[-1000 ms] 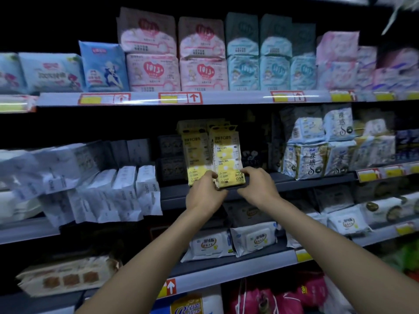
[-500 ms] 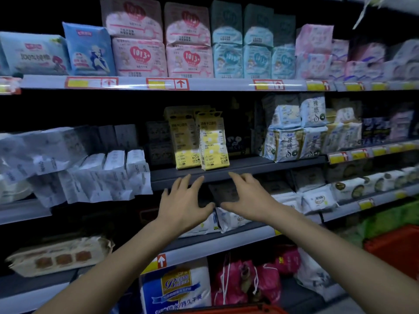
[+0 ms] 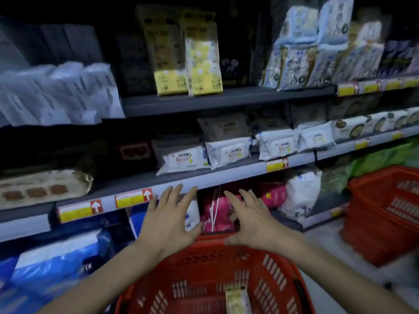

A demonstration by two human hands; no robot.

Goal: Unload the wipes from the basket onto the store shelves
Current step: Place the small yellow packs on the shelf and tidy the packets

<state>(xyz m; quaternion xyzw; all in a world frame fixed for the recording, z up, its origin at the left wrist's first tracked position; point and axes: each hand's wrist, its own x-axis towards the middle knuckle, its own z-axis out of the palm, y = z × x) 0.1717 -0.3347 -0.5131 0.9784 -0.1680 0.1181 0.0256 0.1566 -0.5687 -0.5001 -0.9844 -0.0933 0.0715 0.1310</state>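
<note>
The left hand (image 3: 169, 219) and right hand (image 3: 254, 220) hover over the red basket (image 3: 199, 264), fingers spread and straight, holding nothing. One wipes pack (image 3: 237, 300) lies in the basket. Two yellow packs (image 3: 205, 66) stand upright on the grey shelf (image 3: 226, 99).

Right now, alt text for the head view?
The left hand and right hand hover open and empty above a red basket's far rim; one yellow wipes pack lies inside, and matching packs stand on a shelf above.
</note>
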